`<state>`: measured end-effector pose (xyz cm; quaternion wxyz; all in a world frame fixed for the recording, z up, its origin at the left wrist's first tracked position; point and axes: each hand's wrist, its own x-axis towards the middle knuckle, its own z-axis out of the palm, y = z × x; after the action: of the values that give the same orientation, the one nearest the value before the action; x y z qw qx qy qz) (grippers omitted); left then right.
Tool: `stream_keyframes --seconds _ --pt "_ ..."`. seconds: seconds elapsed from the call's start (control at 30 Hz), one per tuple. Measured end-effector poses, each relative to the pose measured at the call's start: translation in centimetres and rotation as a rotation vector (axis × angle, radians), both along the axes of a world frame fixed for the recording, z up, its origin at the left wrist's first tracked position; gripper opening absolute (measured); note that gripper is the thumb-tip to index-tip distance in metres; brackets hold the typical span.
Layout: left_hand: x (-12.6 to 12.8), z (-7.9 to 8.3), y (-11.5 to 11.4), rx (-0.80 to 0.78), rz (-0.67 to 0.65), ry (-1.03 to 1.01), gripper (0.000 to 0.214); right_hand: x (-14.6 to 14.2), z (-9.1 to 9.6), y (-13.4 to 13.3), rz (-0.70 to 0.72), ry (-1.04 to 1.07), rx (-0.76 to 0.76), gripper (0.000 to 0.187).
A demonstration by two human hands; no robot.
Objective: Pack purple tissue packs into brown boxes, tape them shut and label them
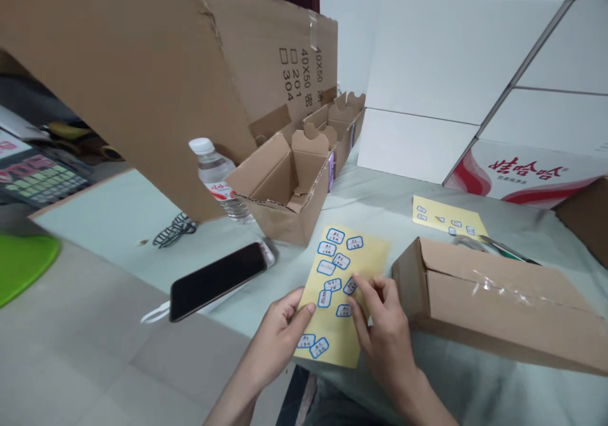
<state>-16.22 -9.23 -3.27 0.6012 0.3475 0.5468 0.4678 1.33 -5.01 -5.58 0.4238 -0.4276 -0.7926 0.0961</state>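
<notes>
A yellow sheet (354, 344) bearing several small blue-edged labels with handwriting is in front of me. My left hand (285, 328) grips its left edge, thumb on top and fingers underneath. Over the right part of the sheet, my right hand (384, 325) has thumb and forefinger closed on one blue-edged label (350, 285). Whether that label has lifted from the sheet I cannot tell. Just right of my right hand lies a closed brown cardboard box (503, 287), with clear tape across its top seam.
Open cardboard boxes (304, 220) stand in a row beyond the sheet, beside a water bottle (216, 173). At left lie a phone (218, 280) and glasses (175, 230). A second label sheet (437, 223) and scissors (508, 249) are behind the closed box. Large cardboard panels (270, 52) rise behind.
</notes>
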Motion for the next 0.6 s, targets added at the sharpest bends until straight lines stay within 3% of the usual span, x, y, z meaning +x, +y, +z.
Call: stream_keyframes --seconds 0.2,0.33,0.47,0.6 --pt "0.1 0.2 -0.5 0.041 -0.018 0.067 0.040 0.0 0.7 -0.1 0.005 0.077 0.038 0.014" --pt "-0.1 -0.3 -0.3 0.028 -0.046 0.114 0.043 0.2 1.1 -0.3 0.056 0.153 -0.008 0.013" --pt "-1.0 -1.7 2.0 0.048 -0.002 0.342 0.048 1.0 1.2 -1.7 0.174 0.283 -0.035 0.016" --pt "-1.7 -2.9 4.8 0.124 0.151 0.559 0.043 3.4 0.7 -3.2 0.104 0.404 -0.134 0.012"
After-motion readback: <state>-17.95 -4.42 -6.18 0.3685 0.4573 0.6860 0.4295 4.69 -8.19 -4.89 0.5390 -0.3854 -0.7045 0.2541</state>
